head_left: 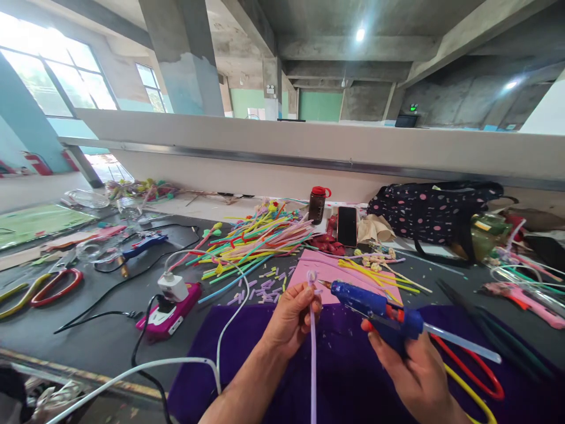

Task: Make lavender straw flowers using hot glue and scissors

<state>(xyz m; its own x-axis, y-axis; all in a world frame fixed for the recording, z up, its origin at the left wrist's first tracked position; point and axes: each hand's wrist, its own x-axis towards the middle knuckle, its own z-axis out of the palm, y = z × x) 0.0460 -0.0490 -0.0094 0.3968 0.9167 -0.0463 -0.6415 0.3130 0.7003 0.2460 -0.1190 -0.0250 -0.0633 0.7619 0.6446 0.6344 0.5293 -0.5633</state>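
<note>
My left hand [296, 309] pinches a lilac pipe-cleaner flower [313, 353] just below its small looped head, its long stem hanging straight down. A blue hot glue gun [368, 299] is gripped in my right hand [417, 371], with a clear glue stick [463, 343] sticking out of its back. The gun's metal tip points left, close beside the flower head; whether they touch I cannot tell. Under both hands lies a dark purple cloth [247, 353]. Behind them is a pink sheet [304, 265] with yellow and lilac stems on it.
Colourful pipe cleaners [260, 235] are heaped behind short lilac cut pieces [265, 288]. A magenta power strip [170, 312] with cables and red-yellow scissors [57, 285] lie left. A phone [346, 227], a bottle [316, 206] and a dotted bag [435, 212] stand at the back.
</note>
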